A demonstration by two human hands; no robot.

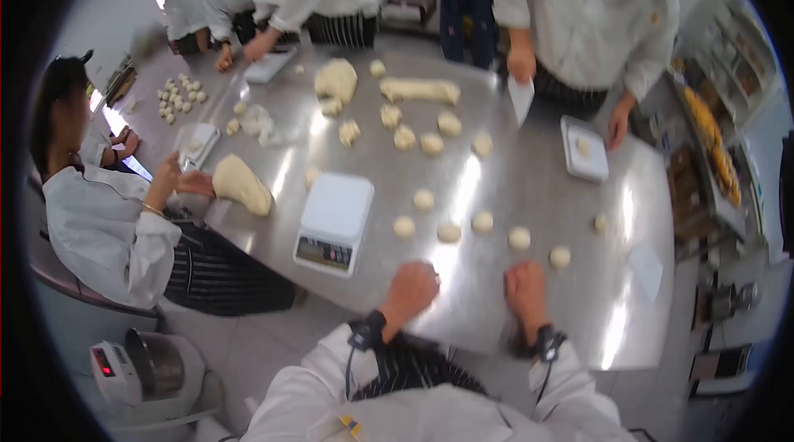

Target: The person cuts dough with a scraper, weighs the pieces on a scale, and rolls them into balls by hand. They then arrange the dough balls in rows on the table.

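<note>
My left hand (412,289) is curled into a fist at the near edge of the steel table (380,285). Close by on the right, my right hand (527,286) is also a fist on the tabletop. Nothing shows in either hand; the undersides are hidden. Just beyond them lie several round dough balls, among them a flattish dough ball (449,233), one dough ball (519,238) past my right hand and another dough ball (560,257) to its right. A white digital scale (337,209) stands left of my left hand.
A person on the left (107,210) handles a long dough piece (241,184). Across the table, a person (587,20) holds a white scraper (520,100) near another scale (585,149). Large dough (336,82) and a dough roll (420,91) lie further back. A mixer (153,372) stands lower left.
</note>
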